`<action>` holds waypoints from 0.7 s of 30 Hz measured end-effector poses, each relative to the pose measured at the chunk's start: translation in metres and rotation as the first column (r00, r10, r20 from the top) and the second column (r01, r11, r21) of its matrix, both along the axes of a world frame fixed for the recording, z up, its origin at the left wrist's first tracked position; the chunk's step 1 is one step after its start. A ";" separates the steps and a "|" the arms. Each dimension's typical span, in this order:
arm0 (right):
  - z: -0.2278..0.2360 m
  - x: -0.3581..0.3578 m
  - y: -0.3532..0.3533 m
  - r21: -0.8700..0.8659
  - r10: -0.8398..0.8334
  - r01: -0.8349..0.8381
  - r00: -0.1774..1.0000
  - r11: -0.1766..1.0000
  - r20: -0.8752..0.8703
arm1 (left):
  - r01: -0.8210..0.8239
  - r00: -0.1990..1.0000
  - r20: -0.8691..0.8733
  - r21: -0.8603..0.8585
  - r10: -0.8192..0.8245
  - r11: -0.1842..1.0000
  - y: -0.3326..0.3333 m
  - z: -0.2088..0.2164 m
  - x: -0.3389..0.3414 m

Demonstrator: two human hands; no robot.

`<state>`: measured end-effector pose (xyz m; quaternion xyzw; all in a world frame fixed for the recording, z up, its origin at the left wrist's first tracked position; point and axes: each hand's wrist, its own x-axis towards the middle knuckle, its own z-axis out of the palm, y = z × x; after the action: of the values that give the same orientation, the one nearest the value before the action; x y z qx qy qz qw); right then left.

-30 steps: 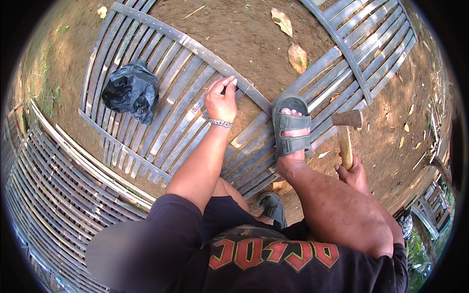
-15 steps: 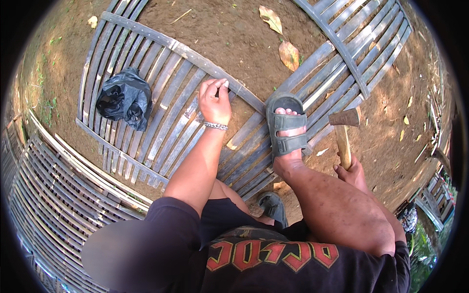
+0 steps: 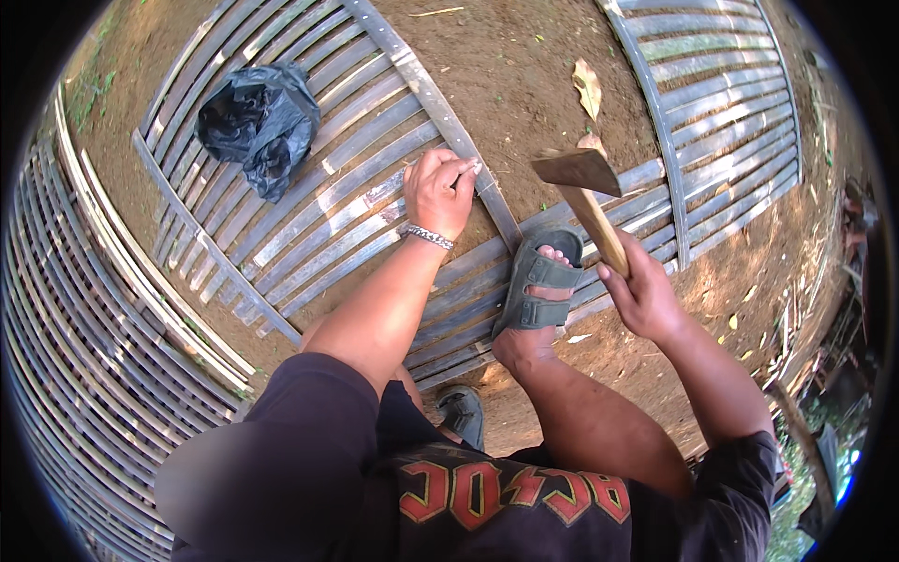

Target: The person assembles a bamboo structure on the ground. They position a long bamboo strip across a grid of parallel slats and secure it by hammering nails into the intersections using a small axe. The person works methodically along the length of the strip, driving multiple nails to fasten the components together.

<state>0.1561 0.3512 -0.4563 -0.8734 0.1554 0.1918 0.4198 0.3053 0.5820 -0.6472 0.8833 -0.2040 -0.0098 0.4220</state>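
Note:
My right hand grips the wooden handle of a hatchet. Its dark metal head is raised above the slats and the ground, to the right of my left hand. My left hand, with a chain bracelet at the wrist, is closed in a pinch at the edge of a slatted bamboo panel. The fingertips are at the panel's long cross strip; whatever they pinch is too small to make out. My sandalled foot presses on the slats beside the strip's lower end.
A crumpled black plastic bag lies on the panel's far left. Another slatted section spreads at the far right. Brown soil with a dry leaf shows between them. A larger slatted bamboo surface fills the left side.
My right hand has raised the hatchet up and leftward, closer to my left hand. My left hand stays pinched at the strip. The view has turned, so the panels appear rotated.

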 end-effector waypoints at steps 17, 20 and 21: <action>-0.093 0.036 -0.024 -0.193 0.348 -0.319 0.926 0.928 0.145 | 0.007 0.993 -0.119 0.008 -0.006 1.000 0.004 0.014 0.003; -0.099 0.045 -0.032 -0.237 0.393 -0.376 0.919 0.896 0.030 | 0.017 0.993 -0.113 0.023 -0.014 1.000 0.004 0.013 0.005; -0.098 0.046 -0.031 -0.222 0.372 -0.347 0.925 0.911 0.083 | 0.020 0.993 -0.113 0.036 -0.016 0.999 0.005 0.013 0.004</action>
<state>0.2022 0.3204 -0.5540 -0.9354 -0.0155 0.1947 0.2947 0.3093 0.5867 -0.6341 0.8872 -0.1875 -0.0673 0.4161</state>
